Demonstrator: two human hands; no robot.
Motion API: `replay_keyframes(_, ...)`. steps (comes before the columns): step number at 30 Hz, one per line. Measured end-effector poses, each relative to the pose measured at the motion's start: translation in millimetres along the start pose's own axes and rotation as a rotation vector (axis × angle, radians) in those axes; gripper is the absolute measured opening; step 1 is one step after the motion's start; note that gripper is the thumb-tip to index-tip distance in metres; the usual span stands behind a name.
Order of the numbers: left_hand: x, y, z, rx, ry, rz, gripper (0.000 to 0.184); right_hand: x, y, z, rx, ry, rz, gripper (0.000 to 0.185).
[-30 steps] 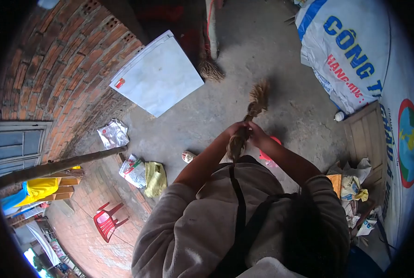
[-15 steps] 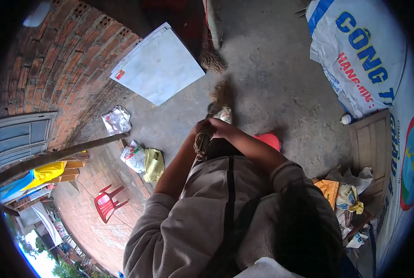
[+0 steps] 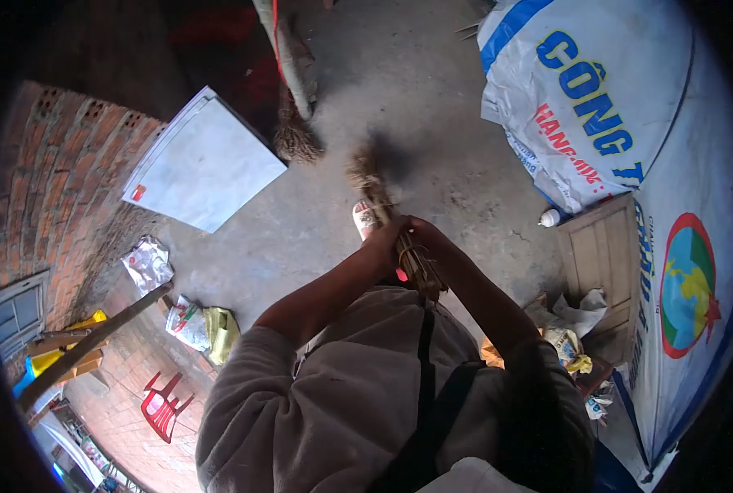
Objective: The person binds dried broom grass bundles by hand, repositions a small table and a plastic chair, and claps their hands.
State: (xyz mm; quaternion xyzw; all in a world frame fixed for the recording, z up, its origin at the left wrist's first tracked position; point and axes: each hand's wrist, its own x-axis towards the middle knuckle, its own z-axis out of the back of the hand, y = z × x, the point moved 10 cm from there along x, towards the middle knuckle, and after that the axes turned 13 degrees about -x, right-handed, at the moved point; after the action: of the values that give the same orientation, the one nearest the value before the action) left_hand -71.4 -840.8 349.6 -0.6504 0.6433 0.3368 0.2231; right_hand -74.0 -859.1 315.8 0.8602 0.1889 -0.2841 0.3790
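Both my hands grip a straw broom in front of my waist. Its bound stalk handle points back toward my body, and the bristle end reaches out over the concrete floor. My left hand is closed around the handle from the left side. Right against it, my right hand is closed on the same handle, its fingers partly hidden. A foot in a light sandal shows beside the broom.
Ahead to the left stands a white fridge, with another broom near it. Plastic bags and a red chair are on the left. A printed tarp and a wooden panel flank the right side.
The broom's handle end has swung from the left to the right of my waist. The surroundings have shifted left in view, and the sandalled foot shows more clearly.
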Motion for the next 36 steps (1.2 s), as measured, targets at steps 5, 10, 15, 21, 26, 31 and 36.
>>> replay_keyframes(5, 106.2, 10.8, -54.1, 0.194, 0.178, 0.076, 0.026, -15.8, 33.6, 134.1, 0.291, -0.496, 0.049, 0.024)
replay_keyframes(10, 235.7, 13.3, -60.4, 0.313, 0.294, 0.135, 0.029, 25.3, 51.4, 282.6, -0.398, -0.398, 0.269, 0.029)
replay_keyframes(15, 270.2, -14.2, -3.8, 0.187, -0.113, 0.039, 0.031, 45.0, 110.4, 175.1, -0.095, -0.044, 0.150, 0.029)
replay_keyframes(21, 127.9, -47.8, -6.8, -0.138, -0.264, -0.367, 0.030, 66.9, 101.0, 70.5, -0.217, 0.259, 0.022, 0.023)
replay_keyframes(26, 143.5, -22.4, -59.4, -0.486, -0.380, -0.646, 0.028, 38.8, 108.4, 121.5, -0.493, 0.150, -0.409, 0.030)
replay_keyframes(31, 187.5, 5.9, -111.0, -0.569, -0.303, -0.699, 0.027, -54.5, 217.0, 111.7, -0.321, 0.449, -0.144, 0.036)
replay_keyframes(36, 218.6, 1.6, -165.9, -0.394, -0.187, -0.481, 0.031, -19.7, 213.4, 196.8, -0.531, 0.212, -0.143, 0.031)
